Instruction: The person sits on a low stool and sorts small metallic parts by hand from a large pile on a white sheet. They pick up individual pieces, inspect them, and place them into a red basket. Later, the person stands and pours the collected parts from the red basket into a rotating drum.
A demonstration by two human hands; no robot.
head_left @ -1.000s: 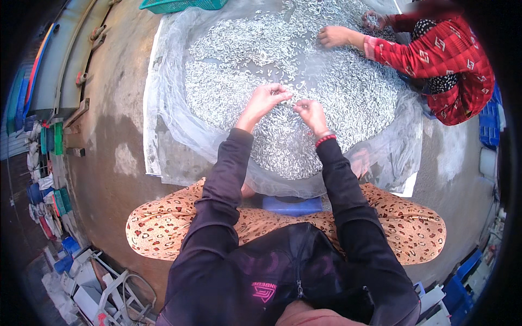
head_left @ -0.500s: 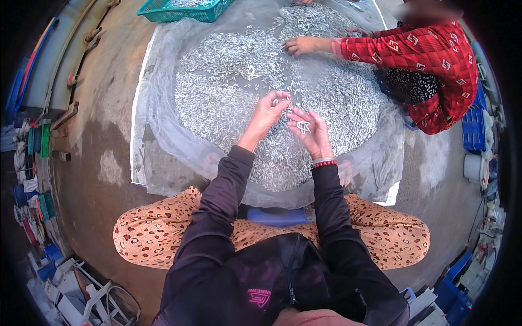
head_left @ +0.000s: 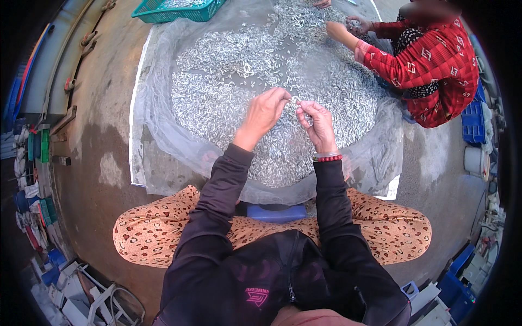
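A wide heap of small silvery curved pieces (head_left: 217,108), shaped like hooks or open links, is spread in front of me. Just above it, my left hand (head_left: 263,115) pinches one end of a small curved silvery piece (head_left: 295,100). My right hand (head_left: 317,123) has its fingers closed around the other side of that piece, so both hands meet at it. Whether more pieces sit inside the right palm is hidden by the curled fingers. Beneath the heap lies a pale mesh net (head_left: 166,142), bunched up around its edge.
At the far left stands a green basket (head_left: 204,13) with more silvery pieces. A co-worker in a red patterned shirt (head_left: 435,62) crouches at the right, hands at the heap's far side. Another person's hand (head_left: 322,3) shows at the far edge. A blue crate (head_left: 474,126) stands at right.
My right hand has turned and closed from an open palm with a curved piece on it. The co-worker's arm has drawn back from the heap's middle toward the far right.
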